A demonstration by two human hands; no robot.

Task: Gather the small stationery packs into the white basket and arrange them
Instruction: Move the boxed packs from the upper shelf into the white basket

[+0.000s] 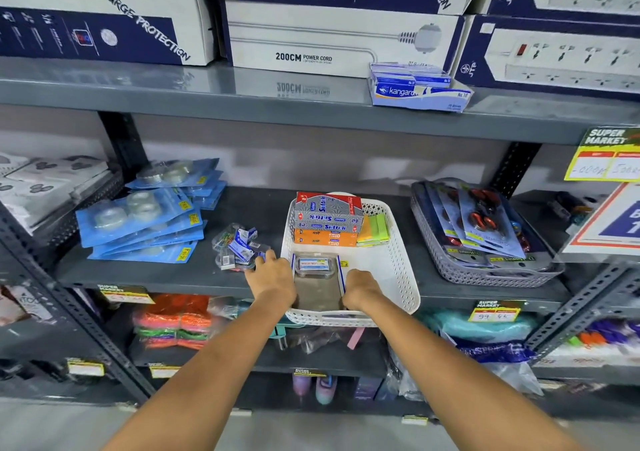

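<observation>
A white perforated basket [394, 263] stands on the dark middle shelf. At its back lie grey and orange boxes [327, 222] and green and yellow sticky notes [375, 231]. Near the front sits a brown open box [317, 286] with a clear small pack [314, 264] at its far end. My right hand [362, 289] grips the brown box's right side. My left hand [272, 277] rests at the basket's left rim, fingers touching a loose pile of small stationery packs [239, 244] on the shelf. Whether it holds a pack is unclear.
Blue blister packs of tape [145, 222] are stacked to the left. A grey basket of carded items [485, 239] stands to the right. Blue staple boxes [417, 87] sit on the upper shelf beside power strip cartons [332, 38]. Lower shelves hold coloured goods.
</observation>
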